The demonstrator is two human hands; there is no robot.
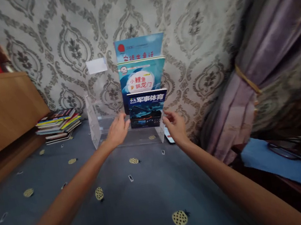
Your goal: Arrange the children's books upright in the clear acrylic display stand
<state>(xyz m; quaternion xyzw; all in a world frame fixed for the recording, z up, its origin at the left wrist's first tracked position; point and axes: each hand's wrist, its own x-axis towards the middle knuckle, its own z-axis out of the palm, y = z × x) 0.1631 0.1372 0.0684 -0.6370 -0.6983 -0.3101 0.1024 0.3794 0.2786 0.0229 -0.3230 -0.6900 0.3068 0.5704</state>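
The dark blue paper magazine with a white title (147, 109) stands almost upright on the lowest, front step of the transparent plastic stepped stand (93, 125), at its right end. Behind it, higher, stand the teal book with a white oval (141, 76) and the light blue book with red letters (140, 46).

The left hand (118, 129) is just beside the left edge of the magazine, its fingers loosely bent and apart from the thumb, with nothing held. The right hand (176, 125) is at the right edge, fingers curled, thumb apart; whether its fingertips touch the cover, I cannot tell.

In my judgement, the magazine could slide forward or lean sideways, because thin paper is flexible and the step is narrow. A knock from the right wrist could also shift the stand, or the flat, white-edged object (169, 136) close by it.
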